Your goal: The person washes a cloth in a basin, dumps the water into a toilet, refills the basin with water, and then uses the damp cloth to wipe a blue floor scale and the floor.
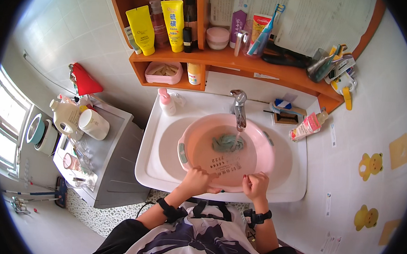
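Observation:
A pink plastic basin (194,135) with grey-green grips rests in the white sink (166,144). Water lies in it, and a crumpled grey-green cloth (224,143) sits under the chrome faucet (239,111), from which a thin stream runs. At the basin's near rim, left of its middle, my left hand (197,179) is closed, with the rim seemingly between thumb and fingers. My right hand (256,185) is curled into a fist by the same rim, further right; whatever lies inside its fingers is hidden. Neither hand touches the cloth.
A pink-topped pump bottle (168,105) stands at the sink's back left; a pink bottle (307,127) is at its right edge beside brushes (283,106). Above hangs an orange-brown shelf (243,64) with tubes and cups. To the left, a grey washing machine (120,143) bears jugs.

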Tool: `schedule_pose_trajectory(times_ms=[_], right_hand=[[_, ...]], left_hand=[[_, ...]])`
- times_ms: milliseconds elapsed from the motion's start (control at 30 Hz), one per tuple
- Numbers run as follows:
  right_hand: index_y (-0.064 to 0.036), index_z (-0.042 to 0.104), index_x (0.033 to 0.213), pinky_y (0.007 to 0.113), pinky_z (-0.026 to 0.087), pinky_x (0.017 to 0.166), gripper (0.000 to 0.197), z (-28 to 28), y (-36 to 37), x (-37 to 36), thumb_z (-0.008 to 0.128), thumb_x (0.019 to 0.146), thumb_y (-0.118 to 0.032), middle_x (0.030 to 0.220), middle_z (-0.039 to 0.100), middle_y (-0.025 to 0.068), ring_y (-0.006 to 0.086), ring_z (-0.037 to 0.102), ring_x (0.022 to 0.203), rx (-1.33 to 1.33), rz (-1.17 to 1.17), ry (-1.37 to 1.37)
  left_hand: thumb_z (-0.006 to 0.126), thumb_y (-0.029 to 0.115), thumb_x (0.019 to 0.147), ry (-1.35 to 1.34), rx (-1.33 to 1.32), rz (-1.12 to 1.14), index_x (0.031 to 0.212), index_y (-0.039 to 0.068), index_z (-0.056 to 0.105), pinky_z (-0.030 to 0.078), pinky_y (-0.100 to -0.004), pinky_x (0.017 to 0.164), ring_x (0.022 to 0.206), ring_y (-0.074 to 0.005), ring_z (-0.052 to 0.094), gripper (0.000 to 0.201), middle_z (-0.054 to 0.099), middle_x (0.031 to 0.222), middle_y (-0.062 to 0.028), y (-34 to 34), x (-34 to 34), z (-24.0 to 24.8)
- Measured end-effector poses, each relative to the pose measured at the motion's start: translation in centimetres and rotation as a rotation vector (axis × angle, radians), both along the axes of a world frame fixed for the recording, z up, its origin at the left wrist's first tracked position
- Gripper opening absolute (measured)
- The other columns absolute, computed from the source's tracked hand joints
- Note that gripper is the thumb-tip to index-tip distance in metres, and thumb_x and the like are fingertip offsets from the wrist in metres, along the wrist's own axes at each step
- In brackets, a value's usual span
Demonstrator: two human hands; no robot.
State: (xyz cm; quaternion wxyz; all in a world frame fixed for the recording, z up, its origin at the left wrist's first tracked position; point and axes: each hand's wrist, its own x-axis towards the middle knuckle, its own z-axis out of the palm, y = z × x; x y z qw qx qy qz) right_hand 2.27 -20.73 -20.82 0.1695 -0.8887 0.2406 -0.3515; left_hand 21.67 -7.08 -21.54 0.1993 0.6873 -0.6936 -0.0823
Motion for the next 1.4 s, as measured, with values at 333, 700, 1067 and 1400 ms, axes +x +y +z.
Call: schedule_pose_trajectory(times_ms=[333, 700, 1067, 1400], right_hand=[[-0.0085, 0.047, 0.049, 0.04, 0.038, 0.045, 0.025, 0.12, -0.06, 0.13, 0.057, 0.072, -0.014, 0.046, 0.048, 0.0088, 0.0296, 0.049, 0.043, -0.041, -0.014, -0.025], [-0.0072, 0.055, 0.057, 0.038, 0.041, 0.051, 0.017, 0.15, 0.02, 0.12, 0.056, 0.072, -0.014, 0.048, 0.051, 0.0081, 0.0279, 0.051, 0.046, -0.037, -0.031, -0.008], [-0.0066, 0.056, 0.058, 0.039, 0.039, 0.048, 0.014, -0.05, -0.13, 0.12, 0.056, 0.07, -0.013, 0.048, 0.05, 0.0083, 0.0288, 0.05, 0.045, -0.042, -0.017, -0.038], [-0.0061, 0.057, 0.062, 0.039, 0.04, 0.051, 0.011, -0.09, -0.07, -0.05, 0.056, 0.071, -0.013, 0.05, 0.051, 0.0084, 0.0288, 0.051, 0.046, -0.035, -0.019, -0.023]], left_hand=[[0.06, 0.06, 0.065, 0.035, 0.092, 0.019, 0.086, 0.013, 0.068, 0.048, -0.0346, 0.069, 0.067, -0.026, 0.062, 0.052, 0.062, 0.064, -0.0099, -0.05, 0.03, 0.67], [0.064, 0.051, 0.063, 0.04, 0.078, 0.02, 0.085, 0.015, 0.068, 0.047, -0.0341, 0.069, 0.065, -0.0244, 0.061, 0.043, 0.061, 0.062, -0.0088, 0.02, -0.01, 0.8], [0.065, 0.049, 0.062, 0.061, 0.019, 0.019, 0.084, 0.014, 0.068, 0.046, -0.0336, 0.07, 0.066, -0.0235, 0.06, 0.041, 0.06, 0.063, -0.0076, 0.05, -0.12, 0.88], [0.064, 0.05, 0.062, 0.049, 0.054, 0.018, 0.083, 0.014, 0.068, 0.045, -0.0329, 0.07, 0.067, -0.0225, 0.06, 0.041, 0.06, 0.064, -0.0068, 0.04, -0.13, 0.95]])
